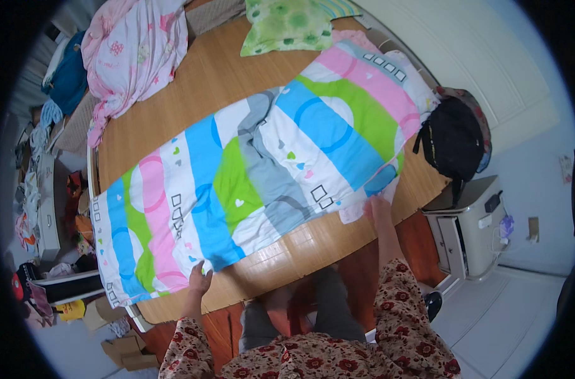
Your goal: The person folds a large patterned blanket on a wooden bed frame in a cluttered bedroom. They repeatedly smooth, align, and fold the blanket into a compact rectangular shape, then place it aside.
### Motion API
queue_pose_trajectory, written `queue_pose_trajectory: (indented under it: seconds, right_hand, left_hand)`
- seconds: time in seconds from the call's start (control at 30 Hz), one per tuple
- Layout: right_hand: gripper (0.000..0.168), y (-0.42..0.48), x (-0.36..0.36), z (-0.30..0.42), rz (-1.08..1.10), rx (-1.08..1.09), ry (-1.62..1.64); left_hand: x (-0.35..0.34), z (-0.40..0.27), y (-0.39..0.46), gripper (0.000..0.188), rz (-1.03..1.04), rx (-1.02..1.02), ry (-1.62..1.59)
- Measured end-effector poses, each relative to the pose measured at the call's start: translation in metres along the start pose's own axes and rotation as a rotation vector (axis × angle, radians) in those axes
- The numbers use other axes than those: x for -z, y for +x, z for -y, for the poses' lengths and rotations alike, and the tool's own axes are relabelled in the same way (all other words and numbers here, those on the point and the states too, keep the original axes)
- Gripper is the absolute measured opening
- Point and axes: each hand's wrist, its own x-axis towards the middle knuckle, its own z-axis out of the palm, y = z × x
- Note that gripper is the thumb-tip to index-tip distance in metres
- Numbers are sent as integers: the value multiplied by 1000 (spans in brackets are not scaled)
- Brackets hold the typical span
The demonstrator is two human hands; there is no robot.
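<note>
A colourful quilt (237,189) with blue, green, pink, white and grey bands lies spread along the bed's bamboo mat (287,256), wrinkled across its middle. My left hand (200,278) is at its near edge, thumb and fingers apart, the fingertips by the cloth. Farther right, my right hand (378,208) reaches the quilt's near edge beside a pale pink cloth (351,214). Its fingers are blurred against the fabric, so whether they grip it is unclear. At the right end, the quilt's pink and grey band lies against a pale patterned pillow (417,87).
A green pillow (287,26) and a pink printed blanket (136,57) lie on the bed's far side. A black backpack (453,137) rests by a bedside cabinet (472,227) with its door ajar. Cardboard boxes (128,350) lie on the floor at left, near a cluttered drawer unit (49,203).
</note>
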Motion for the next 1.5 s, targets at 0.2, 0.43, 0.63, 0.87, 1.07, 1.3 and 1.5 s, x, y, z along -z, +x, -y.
queue_pose_trajectory:
  seconds: [0.2, 0.43, 0.63, 0.87, 1.07, 1.3, 1.5]
  right_hand:
    - [38, 78, -39, 35, -19, -6, 102]
    - [52, 33, 28, 53, -91, 14, 111]
    - [44, 53, 108, 41, -40, 207, -995]
    - [36, 71, -92, 86, 204, 733, -767]
    - [54, 149, -248, 48, 381, 1328, -1447]
    - [48, 188, -111, 146, -369, 1147, -1775]
    - [57, 153, -73, 33, -102, 894, -1724]
  left_hand:
    - [-40, -99, 30, 63, -188, -159, 42]
    - [-42, -133, 113, 63, -559, -124, 57]
    - [-56, -149, 183, 62, -776, -50, 160]
    - [-102, -130, 229, 63, -784, 94, 304]
    - [-97, -127, 234, 63, -758, 89, 282]
    - [-92, -123, 235, 63, -767, 79, 316]
    - [-94, -131, 233, 62, -728, 97, 333]
